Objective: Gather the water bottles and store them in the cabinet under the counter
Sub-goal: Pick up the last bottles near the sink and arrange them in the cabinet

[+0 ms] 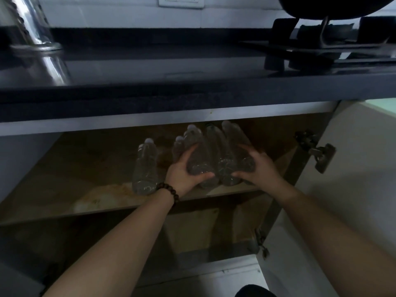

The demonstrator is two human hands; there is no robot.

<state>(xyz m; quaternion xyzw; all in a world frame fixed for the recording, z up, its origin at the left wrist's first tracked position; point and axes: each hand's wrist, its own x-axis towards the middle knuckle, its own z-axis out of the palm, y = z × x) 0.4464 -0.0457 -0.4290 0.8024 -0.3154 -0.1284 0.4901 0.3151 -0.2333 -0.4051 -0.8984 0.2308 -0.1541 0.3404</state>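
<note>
Several clear plastic water bottles lie on their sides on the upper shelf (107, 202) of the open cabinet under the dark counter (171, 97), caps pointing to the back. One bottle (144, 168) lies alone at the left. My left hand (185, 170), with a bead bracelet on its wrist, grips the base of a bottle (197, 155) in the middle bunch. My right hand (257, 166) grips the bases of the right-hand bottles (230, 146). The bunched bottles press against one another, and the dim light blurs their outlines.
The cabinet door (353, 168) stands open at the right, its hinge (319, 152) by my right hand. A lower compartment (192, 232) lies below the shelf. On the counter stand a shiny metal vessel (27, 24) at left and a gas stove (321, 43) at right.
</note>
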